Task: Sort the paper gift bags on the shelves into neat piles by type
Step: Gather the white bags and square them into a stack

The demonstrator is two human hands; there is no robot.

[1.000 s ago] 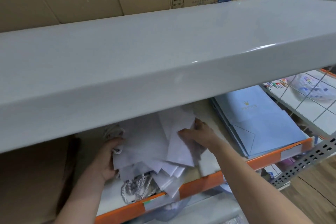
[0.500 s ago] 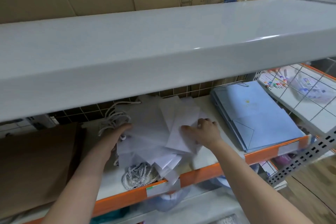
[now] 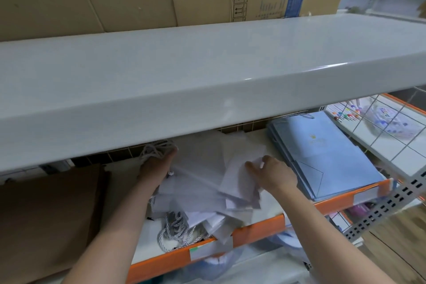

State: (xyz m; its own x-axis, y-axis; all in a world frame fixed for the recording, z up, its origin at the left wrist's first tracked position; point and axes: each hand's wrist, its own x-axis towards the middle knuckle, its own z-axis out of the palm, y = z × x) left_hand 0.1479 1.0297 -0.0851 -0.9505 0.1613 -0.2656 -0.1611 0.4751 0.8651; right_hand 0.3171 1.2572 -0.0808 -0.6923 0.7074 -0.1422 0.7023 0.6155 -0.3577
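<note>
Squaring the loose white gift bags (image 3: 202, 182) into one pile is judged to be the step in hand. These bags lie fanned and askew on the middle of the lower shelf (image 3: 260, 226), some corners overhanging its orange front edge, with grey cord handles (image 3: 175, 230) bunched at the front. For a good result, the two sides of the heap should be pressed inward together, the edges tapped flush against the shelf, and the cords tucked the same way so the pile lies flat; thin paper is expected to crease if pulled by a single corner. The blue gift bags (image 3: 327, 159) already sit in a tidy stack just to the right and should be left undisturbed, as should the brown bags (image 3: 50, 210) at the left. The left hand (image 3: 156, 168) is reached deep under the upper shelf (image 3: 184, 90), palm against the left side of the heap, fingers extended near a second bunch of cord; whether anything is gripped cannot be told. The right hand (image 3: 274, 173) is set on the heap's right side, fingers curled, pinching a white bag's edge. Both forearms are extended forward, converging on the heap.
</note>
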